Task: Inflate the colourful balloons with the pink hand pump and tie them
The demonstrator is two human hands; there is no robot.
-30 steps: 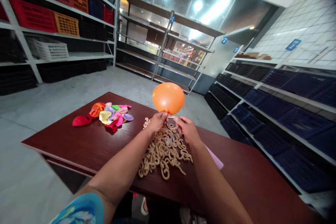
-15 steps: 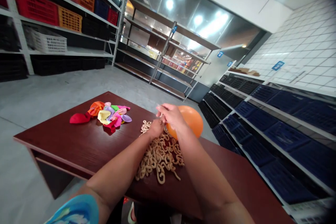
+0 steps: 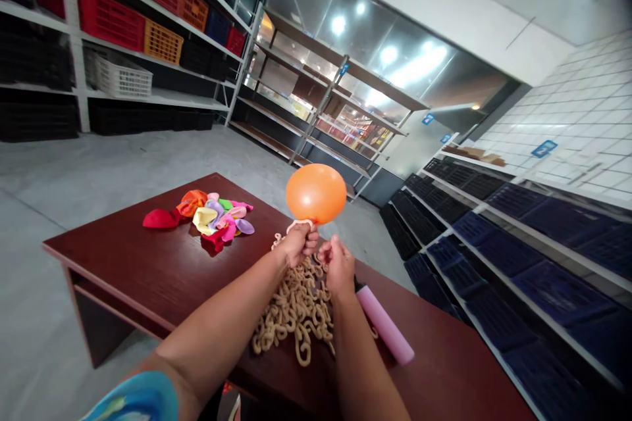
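Note:
An inflated orange balloon stands above my left hand, whose closed fingers grip it at the neck. A short piece of pale cord curves along the top of that hand, against the balloon's base. Just to the right is my right hand, its fingers pinched together; what they hold, if anything, is too small to make out. Beneath both hands spreads a heap of curly beige cords. Beside my right forearm lies a pink cylinder with a black end, like a hand pump.
Several uninflated balloons in mixed colours lie on the left of the dark red table. Shelves with crates stand at the left, a metal rack behind, and racks of dark blue crates on the right.
The orange balloon has moved left and now rises above my left hand. My hands, crossed close together before, are now apart. The pink cylinder has come into sight.

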